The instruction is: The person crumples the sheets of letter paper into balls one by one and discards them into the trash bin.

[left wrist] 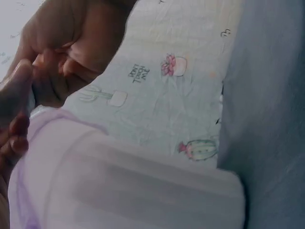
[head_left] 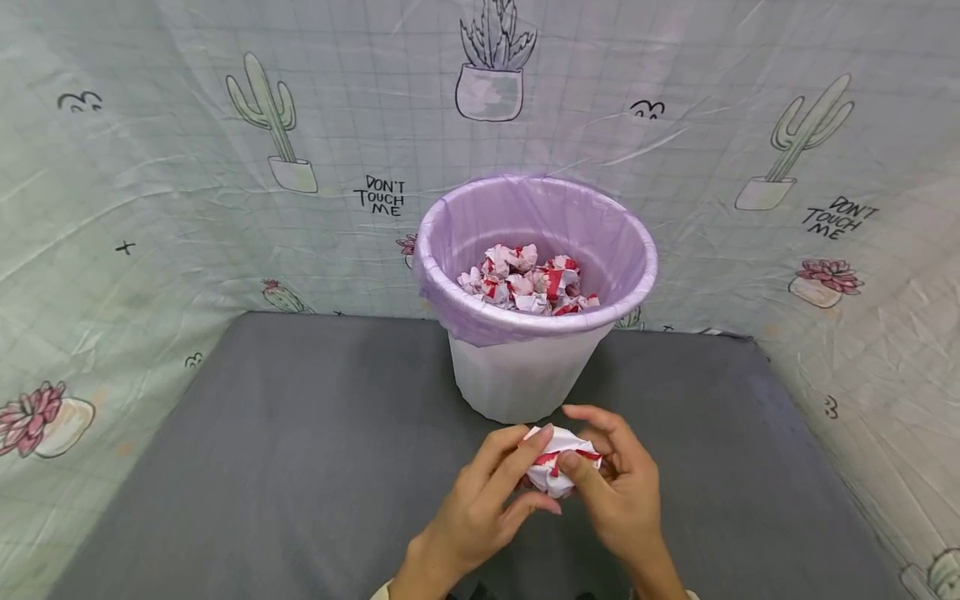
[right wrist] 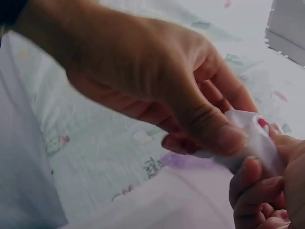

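Both hands hold one crumpled white paper ball (head_left: 551,482) with red patches, just in front of the bin in the head view. My left hand (head_left: 476,504) grips its left side, with fingers over the top and thumb below. From the right, my right hand (head_left: 626,492) pinches it, thumb pressed on the near face and fingers behind. In the right wrist view the white paper (right wrist: 259,143) shows between the thumb and the other hand's fingers. Little of the paper is visible in the left wrist view, where the hands (left wrist: 71,47) cover it.
A white bin (head_left: 517,375) lined with a purple bag (head_left: 465,321) stands on the grey surface (head_left: 315,467) beyond the hands. Inside lie several crumpled red-and-white paper balls (head_left: 525,283). A curtain (head_left: 337,100) printed with cacti hangs behind and along both sides.
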{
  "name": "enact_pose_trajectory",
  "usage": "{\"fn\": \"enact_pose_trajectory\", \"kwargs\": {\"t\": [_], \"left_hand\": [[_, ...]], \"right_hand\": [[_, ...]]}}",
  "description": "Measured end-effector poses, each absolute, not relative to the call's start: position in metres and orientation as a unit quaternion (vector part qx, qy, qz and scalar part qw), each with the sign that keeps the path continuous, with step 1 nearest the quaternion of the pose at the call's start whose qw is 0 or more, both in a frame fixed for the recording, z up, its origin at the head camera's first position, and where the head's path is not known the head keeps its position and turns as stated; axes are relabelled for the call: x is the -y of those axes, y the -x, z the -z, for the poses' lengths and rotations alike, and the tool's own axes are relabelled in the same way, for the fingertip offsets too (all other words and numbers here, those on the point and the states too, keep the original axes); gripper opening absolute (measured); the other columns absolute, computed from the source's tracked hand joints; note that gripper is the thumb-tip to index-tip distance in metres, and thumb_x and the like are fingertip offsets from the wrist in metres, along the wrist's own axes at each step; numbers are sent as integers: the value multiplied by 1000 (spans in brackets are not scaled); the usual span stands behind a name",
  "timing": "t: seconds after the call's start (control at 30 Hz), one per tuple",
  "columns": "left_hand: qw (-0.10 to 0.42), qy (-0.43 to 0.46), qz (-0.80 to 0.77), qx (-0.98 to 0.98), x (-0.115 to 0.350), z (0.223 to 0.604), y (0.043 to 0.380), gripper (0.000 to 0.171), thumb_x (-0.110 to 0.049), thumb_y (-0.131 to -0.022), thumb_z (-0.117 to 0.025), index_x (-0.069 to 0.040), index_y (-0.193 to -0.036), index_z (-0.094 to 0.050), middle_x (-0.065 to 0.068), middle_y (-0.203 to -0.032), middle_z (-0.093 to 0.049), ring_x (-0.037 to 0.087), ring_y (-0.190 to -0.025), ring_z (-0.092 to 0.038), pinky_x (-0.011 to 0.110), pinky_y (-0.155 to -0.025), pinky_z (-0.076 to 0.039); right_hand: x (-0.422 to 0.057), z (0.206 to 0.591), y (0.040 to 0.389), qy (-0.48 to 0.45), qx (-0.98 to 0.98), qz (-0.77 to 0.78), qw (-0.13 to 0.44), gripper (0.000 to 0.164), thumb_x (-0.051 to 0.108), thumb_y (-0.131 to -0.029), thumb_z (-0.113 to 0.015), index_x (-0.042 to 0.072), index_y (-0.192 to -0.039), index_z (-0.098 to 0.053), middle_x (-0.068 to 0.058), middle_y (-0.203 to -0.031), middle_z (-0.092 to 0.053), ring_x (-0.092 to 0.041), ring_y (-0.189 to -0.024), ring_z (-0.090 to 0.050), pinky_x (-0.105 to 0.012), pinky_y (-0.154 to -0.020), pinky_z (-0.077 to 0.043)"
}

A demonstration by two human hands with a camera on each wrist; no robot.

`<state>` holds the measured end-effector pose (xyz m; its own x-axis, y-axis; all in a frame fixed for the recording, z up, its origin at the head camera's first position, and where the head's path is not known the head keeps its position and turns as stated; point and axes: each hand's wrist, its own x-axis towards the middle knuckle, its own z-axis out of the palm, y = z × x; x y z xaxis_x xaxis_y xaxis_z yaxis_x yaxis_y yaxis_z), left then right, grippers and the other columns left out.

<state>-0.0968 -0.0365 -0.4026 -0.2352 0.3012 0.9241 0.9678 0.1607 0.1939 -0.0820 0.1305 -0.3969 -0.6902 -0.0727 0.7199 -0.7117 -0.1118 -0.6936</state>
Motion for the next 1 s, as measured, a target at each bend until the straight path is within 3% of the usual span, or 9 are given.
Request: {"fn": "enact_pose_trajectory", "kwargs": {"t": [0.1,0.2,0.33,0.47,0.57,0.67,0.8,0.87,1.0], "left_hand": [[400,495,407,655,39,400,96,65,-26,-79,-74,15,-123,-50,23,-107,-51,19,-86,-60,17,-75,-51],[409,495,401,654,39,399,96,66,-27,-79,-74,16,-122,-49,25,-108,-49,20,-86,-60,18,-75,-51],[433,495,403,636,37,396,97,53,-23,-88,-67,18,-117,-50,32,-111,-47,21,-81,-61,19,-74,-51],[480,495,378,618,38,392,99,43,-21,-95,-58,18,-112,-53,32,-109,-52,27,-85,-63,24,-77,-53],[488,493,374,616,40,391,100,41,-20,-97,-56,18,-113,-53,30,-107,-56,30,-89,-63,27,-80,-53],[473,498,393,612,41,392,100,33,-12,-98,-54,17,-113,-53,30,-105,-57,30,-88,-64,25,-77,-53],[435,518,434,595,39,392,98,26,-4,-96,-55,17,-110,-51,28,-102,-57,27,-85,-64,22,-73,-53],[413,527,453,589,37,391,95,27,-4,-95,-57,17,-111,-50,27,-103,-56,26,-86,-63,20,-73,-52],[410,528,472,575,35,389,93,24,-1,-93,-58,17,-108,-53,27,-103,-56,23,-83,-62,14,-69,-50]], "right_hand": [[-128,398,79,-299,578,-728,215,24,-20,-85,-56,-19,-108,-49,-9,-76,-64,-13,-44,-43,-27,-31,-30],[-127,398,77,-284,586,-720,238,20,-22,-83,-57,-17,-102,-55,-7,-73,-64,-12,-43,-44,-26,-31,-31],[-128,397,74,-287,627,-672,271,19,-13,-86,-62,-12,-105,-61,-5,-66,-57,-8,-40,-40,-19,-32,-32],[-130,394,73,-334,632,-659,233,21,-10,-94,-52,-14,-114,-55,-9,-71,-55,-10,-43,-45,-17,-35,-37],[-132,392,74,-373,619,-668,178,27,-11,-95,-46,-18,-121,-47,-12,-80,-58,-14,-52,-53,-20,-42,-45],[-134,392,77,-420,595,-666,160,37,-6,-94,-55,-22,-124,-41,-18,-101,-59,-17,-78,-60,-21,-60,-52],[-134,389,83,-470,555,-654,209,52,9,-86,-68,-23,-119,-45,-22,-114,-57,-18,-92,-57,-21,-62,-50],[-132,384,84,-477,555,-631,257,53,15,-83,-71,-22,-114,-50,-21,-107,-61,-18,-85,-58,-22,-58,-48],[-123,375,84,-473,562,-589,336,48,21,-81,-74,-18,-103,-58,-19,-96,-63,-21,-79,-59,-22,-63,-49]]}}
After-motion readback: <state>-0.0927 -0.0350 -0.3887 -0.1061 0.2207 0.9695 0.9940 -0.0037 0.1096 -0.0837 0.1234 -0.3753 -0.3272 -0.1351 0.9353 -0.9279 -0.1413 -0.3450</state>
